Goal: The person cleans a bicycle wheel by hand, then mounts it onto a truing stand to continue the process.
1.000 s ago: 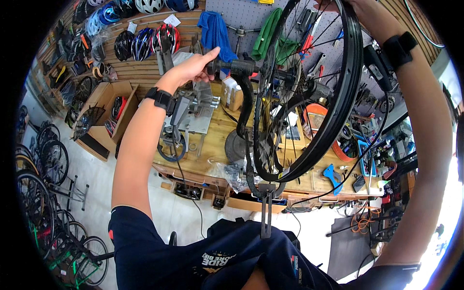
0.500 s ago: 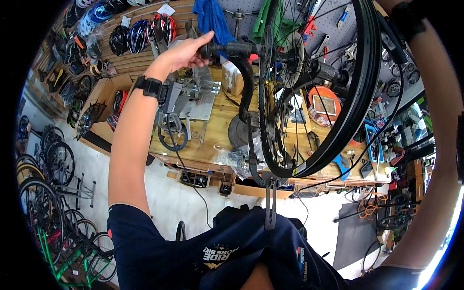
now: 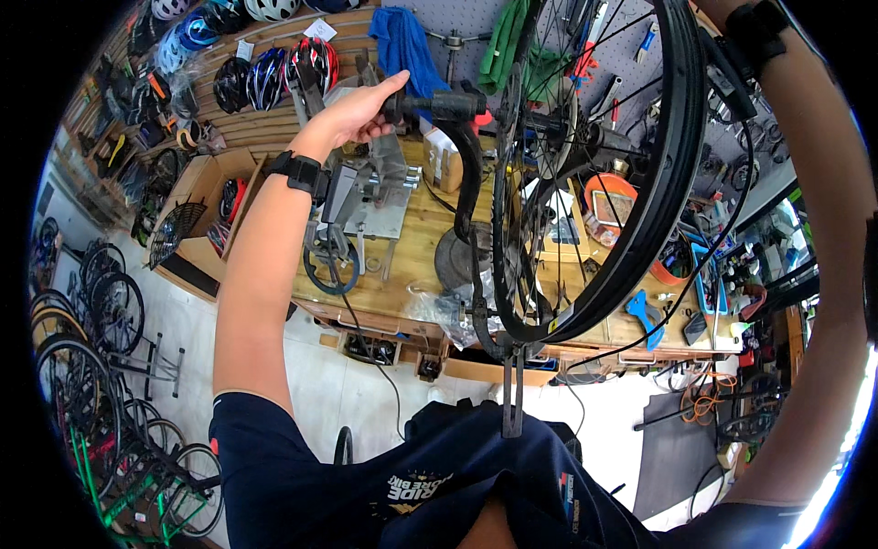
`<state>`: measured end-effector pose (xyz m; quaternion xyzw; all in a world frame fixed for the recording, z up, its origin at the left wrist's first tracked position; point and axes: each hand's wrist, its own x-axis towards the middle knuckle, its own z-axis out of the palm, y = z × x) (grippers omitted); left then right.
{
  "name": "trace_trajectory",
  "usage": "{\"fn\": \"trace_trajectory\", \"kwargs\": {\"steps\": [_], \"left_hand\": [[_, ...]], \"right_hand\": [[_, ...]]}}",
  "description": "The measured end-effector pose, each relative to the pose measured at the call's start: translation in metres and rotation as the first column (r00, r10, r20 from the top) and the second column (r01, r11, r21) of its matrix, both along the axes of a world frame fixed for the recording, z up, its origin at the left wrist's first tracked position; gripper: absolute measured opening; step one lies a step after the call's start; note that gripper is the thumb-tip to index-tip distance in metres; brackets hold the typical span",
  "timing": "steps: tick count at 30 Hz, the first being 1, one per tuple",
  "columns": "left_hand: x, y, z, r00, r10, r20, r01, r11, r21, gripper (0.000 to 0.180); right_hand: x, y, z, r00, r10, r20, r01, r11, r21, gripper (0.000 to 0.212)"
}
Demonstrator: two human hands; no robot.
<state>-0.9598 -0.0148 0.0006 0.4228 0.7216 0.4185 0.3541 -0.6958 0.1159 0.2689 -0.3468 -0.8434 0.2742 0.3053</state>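
A spoked black bicycle wheel (image 3: pixel 660 197) stands upright in a dark metal wheel stand (image 3: pixel 469 174), over the front of a wooden workbench. My left hand (image 3: pixel 361 112), a black band at its wrist, is at the stand's left end. Its fingers curl round the black knob (image 3: pixel 395 110) there, while the thumb points up and outward. At the upper right my right arm reaches past the far side of the wheel. Only a sliver of my right hand (image 3: pixel 722 11) shows at the top edge, and its fingers are out of sight.
The wooden bench (image 3: pixel 407 297) carries a grey clamp device (image 3: pixel 380 206), an orange bowl (image 3: pixel 611 194) and a blue tool (image 3: pixel 646 320). A black cable (image 3: pixel 709 261) loops down beside the wheel. Helmets (image 3: pixel 267 78) hang at the back left; bicycles (image 3: pixel 119 366) stand on the left floor.
The wheel and my right wrist have shifted slightly left in view, while the bench and wall behind have slid a little right. My left hand stays at the knob.
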Motion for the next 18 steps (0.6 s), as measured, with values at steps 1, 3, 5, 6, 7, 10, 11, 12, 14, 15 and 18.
{"fn": "trace_trajectory", "kwargs": {"steps": [1,3,5,6,7,10,11,12,14,15,18], "left_hand": [[0.001,0.002,-0.001,1.0,0.006,0.018,-0.006,1.0,-0.002,0.069],[0.002,0.0,0.005,1.0,0.012,0.011,-0.012,1.0,-0.021,0.069],[0.002,-0.001,0.012,1.0,0.009,0.019,-0.008,0.998,-0.057,0.069],[0.008,-0.004,0.009,1.0,0.026,0.0,-0.026,0.999,-0.04,0.07],[0.02,0.014,0.013,0.999,-0.043,0.018,0.043,0.999,-0.013,0.07],[0.004,-0.009,0.01,0.999,0.023,0.044,-0.022,0.999,-0.029,0.068],[0.009,-0.01,0.011,0.999,0.031,0.038,-0.029,0.999,-0.038,0.068],[0.007,-0.009,0.011,0.999,0.027,0.043,-0.025,0.999,-0.039,0.068],[0.005,-0.005,0.01,0.999,0.019,0.042,-0.018,0.999,-0.042,0.069],[0.006,-0.004,0.01,0.999,0.015,0.035,-0.014,0.999,-0.043,0.069],[0.01,-0.005,0.009,0.999,0.047,0.016,-0.047,0.998,-0.032,0.07]], "right_hand": [[-0.001,0.001,0.002,1.0,-0.002,0.003,0.002,1.0,-0.004,0.012],[-0.006,0.002,0.002,1.0,0.01,0.005,-0.01,1.0,-0.005,0.012],[-0.007,0.003,0.003,1.0,0.018,0.007,-0.018,1.0,-0.008,0.012],[-0.009,0.009,0.004,1.0,0.015,0.0,-0.015,0.999,-0.034,0.012],[0.013,0.003,0.012,0.999,-0.053,0.012,0.053,0.998,-0.022,0.013],[-0.021,0.014,0.005,0.996,0.009,-0.086,-0.017,0.996,-0.089,0.01],[-0.018,0.002,0.003,0.994,-0.031,-0.106,0.025,0.998,-0.053,0.011],[-0.017,-0.004,0.003,0.994,-0.048,-0.102,0.044,0.998,-0.047,0.011],[-0.016,-0.003,0.004,0.993,-0.041,-0.111,0.034,0.997,-0.063,0.012],[-0.016,0.002,0.004,0.992,-0.016,-0.125,0.006,0.997,-0.083,0.012],[-0.021,0.014,0.005,0.992,0.014,-0.127,-0.032,0.989,-0.145,0.012]]}}
